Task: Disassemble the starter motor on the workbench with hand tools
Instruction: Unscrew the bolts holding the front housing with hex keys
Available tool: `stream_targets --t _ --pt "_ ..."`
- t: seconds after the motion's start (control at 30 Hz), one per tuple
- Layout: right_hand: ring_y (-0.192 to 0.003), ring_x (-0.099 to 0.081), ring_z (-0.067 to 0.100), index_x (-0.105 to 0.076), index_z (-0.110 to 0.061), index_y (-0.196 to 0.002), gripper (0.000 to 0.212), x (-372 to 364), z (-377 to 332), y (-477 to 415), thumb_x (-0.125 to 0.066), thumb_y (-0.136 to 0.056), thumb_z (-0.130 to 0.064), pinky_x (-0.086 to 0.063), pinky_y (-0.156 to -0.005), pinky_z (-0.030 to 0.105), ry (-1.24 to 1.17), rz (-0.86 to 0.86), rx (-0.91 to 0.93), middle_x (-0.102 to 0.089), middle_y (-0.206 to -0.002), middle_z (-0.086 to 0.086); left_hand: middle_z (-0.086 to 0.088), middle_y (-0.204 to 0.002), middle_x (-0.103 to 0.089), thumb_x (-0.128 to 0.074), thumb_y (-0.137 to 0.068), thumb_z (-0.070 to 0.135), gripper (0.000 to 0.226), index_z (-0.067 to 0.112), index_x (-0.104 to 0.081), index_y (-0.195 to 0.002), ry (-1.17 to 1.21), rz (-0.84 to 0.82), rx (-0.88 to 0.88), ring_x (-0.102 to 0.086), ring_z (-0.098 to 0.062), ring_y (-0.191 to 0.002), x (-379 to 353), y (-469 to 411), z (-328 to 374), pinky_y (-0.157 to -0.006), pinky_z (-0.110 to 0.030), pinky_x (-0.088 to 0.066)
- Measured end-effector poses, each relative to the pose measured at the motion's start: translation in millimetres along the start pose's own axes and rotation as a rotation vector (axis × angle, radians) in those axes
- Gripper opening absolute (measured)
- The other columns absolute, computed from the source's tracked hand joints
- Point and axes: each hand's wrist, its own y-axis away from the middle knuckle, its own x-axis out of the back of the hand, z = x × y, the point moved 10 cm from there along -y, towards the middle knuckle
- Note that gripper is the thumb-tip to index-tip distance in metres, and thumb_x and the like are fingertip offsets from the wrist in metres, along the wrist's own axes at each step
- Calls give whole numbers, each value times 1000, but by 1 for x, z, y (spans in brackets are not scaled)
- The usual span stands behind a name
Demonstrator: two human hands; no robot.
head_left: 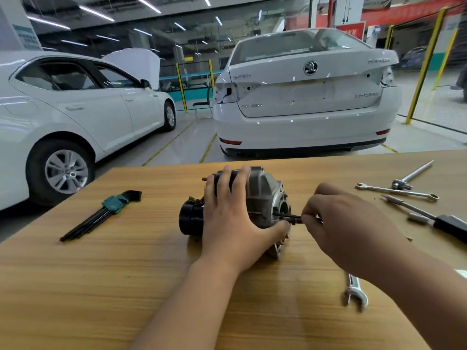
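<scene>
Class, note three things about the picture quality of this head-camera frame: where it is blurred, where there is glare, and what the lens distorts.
Head view: the spanner at bottom right is smeared by blur, while the starter motor is fairly sharp; ceiling lights glint off the rear white car; the wide lens tilts the yellow post; shadows are soft.

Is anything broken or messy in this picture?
Yes. The white car behind the bench has empty holes where its back lights should be. On the bench, only a few tiny crumbs lie by the scattered tools.
</scene>
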Motion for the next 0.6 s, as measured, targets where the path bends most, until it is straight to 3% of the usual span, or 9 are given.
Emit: stream_targets --t 0.13,0.3,0.43,0.53,0.6 --pt "-77 -51 13 -60 -29 -94 19 1 -1 -1 -43 -99 -37 -36 -63 27 -44 14 20 -39 -93 -14 37 -148 22 -58 -42 89 127 57 18 -138 40 -62 -11 26 8 -137 3 -2 -14 -112 -29 3" --pt "-78 -52 10 -61 -27 -93 17 2 1 -5 -46 -99 -33 -44 -63 26 -115 2 50 -41 -92 -15 23 -146 43 -45 -40 97 137 47 39 -135 -3 -19 153 42 -8 -135 -5 6 -19 -110 -36 19" --pt "-78 -53 9 -61 -27 -92 15 1 2 -6 -48 -98 -34 -43 -62 23 -153 -2 72 -43 -93 -15 12 -150 36 -40 -52 90 128 36 43 -133 3 70 311 29 -15 -141 -18 19 -17 -113 -45 19" --pt "-73 -51 5 -55 -31 -83 16 -2 4 -4 -49 -97 -33 -35 -55 15 -175 -18 68 -44 -89 -17 6 -155 28 -45 -63 80 117 37 33 -138 -14 98 287 21 -15 -143 -17 18 -13 -114 -46 16" --pt "-69 -50 5 -53 -31 -74 21 0 15 -3 -50 -96 -31 -35 -54 17 -207 -9 21 -48 -85 -16 4 -156 24 -53 -69 73 112 40 29 -138 -12 107 262 17 -15 -144 -15 17 -12 -115 -43 16"
